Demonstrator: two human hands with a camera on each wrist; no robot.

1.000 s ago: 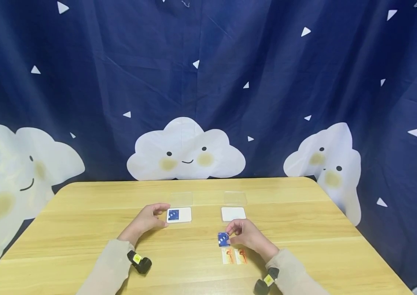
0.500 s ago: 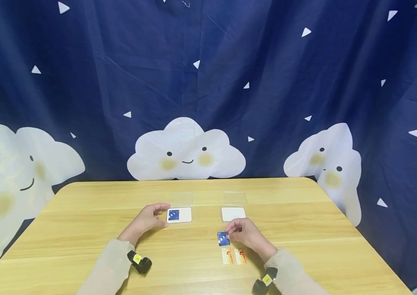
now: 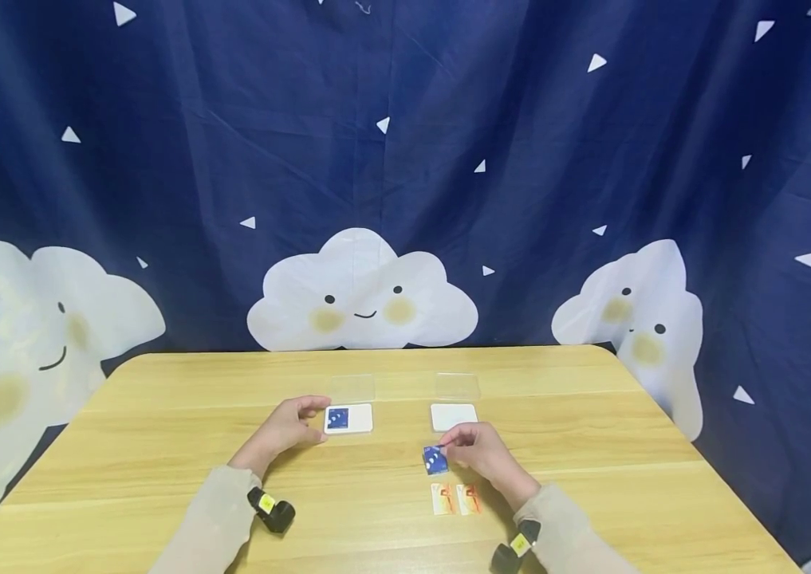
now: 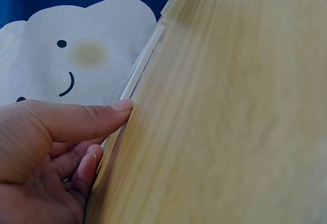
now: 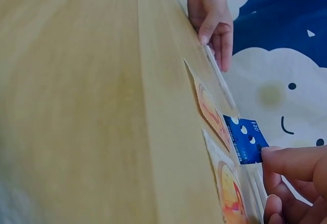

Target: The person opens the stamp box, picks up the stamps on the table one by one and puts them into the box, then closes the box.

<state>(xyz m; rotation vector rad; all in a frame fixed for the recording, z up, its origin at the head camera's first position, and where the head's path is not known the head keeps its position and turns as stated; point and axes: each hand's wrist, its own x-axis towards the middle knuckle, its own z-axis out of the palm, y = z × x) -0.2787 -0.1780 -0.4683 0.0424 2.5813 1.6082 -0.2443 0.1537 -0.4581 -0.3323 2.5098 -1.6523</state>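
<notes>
My right hand (image 3: 480,456) pinches a small blue postage stamp (image 3: 435,460) with white moon shapes by its edge. In the right wrist view the stamp (image 5: 246,139) is tilted up, clear of the table. My left hand (image 3: 290,422) holds the left end of a flat clear case with a white inside (image 3: 360,418), thumb at the near corner and a finger at the far one. Another blue stamp (image 3: 337,418) lies in that case's left half. Its edge runs past the thumb (image 4: 120,106) in the left wrist view.
A second white-lined case (image 3: 454,415) lies just beyond my right hand. Clear lids (image 3: 352,387) lie behind both cases. Two orange and white stamps (image 3: 442,499) (image 3: 468,499) lie side by side nearer me on the wooden table (image 3: 348,510). A blue curtain (image 3: 405,175) hangs behind.
My right hand has moved slightly away from me with the blue stamp, which has come off the table area by the orange stamps and turned a little. The left hand stays put.
</notes>
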